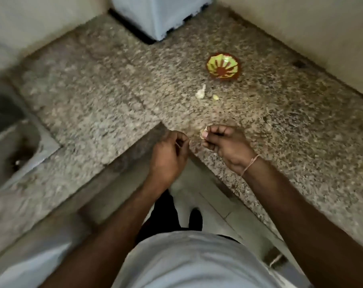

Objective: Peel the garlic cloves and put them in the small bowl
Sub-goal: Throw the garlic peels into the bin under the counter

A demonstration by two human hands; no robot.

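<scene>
A small red bowl (pixel 223 66) with a yellow-green striped inside stands on the speckled granite counter (pixel 114 84), and it looks empty. Just in front of it lie a partial garlic bulb (pixel 201 92) and a loose pale clove (pixel 215 97). My right hand (pixel 226 146) pinches a garlic clove (pixel 203 133) between thumb and fingertips above the counter's inner corner. A short way to the left, my left hand (pixel 169 154) has its fingers curled, seemingly pinching a thin strip of peel (pixel 178 144); blur hides the details.
A steel sink (pixel 12 150) is sunk into the counter at the left. A pale grey box-shaped appliance (pixel 161 13) stands at the back. Walls close in the counter behind and to the right. The L-shaped counter edge runs right below my hands.
</scene>
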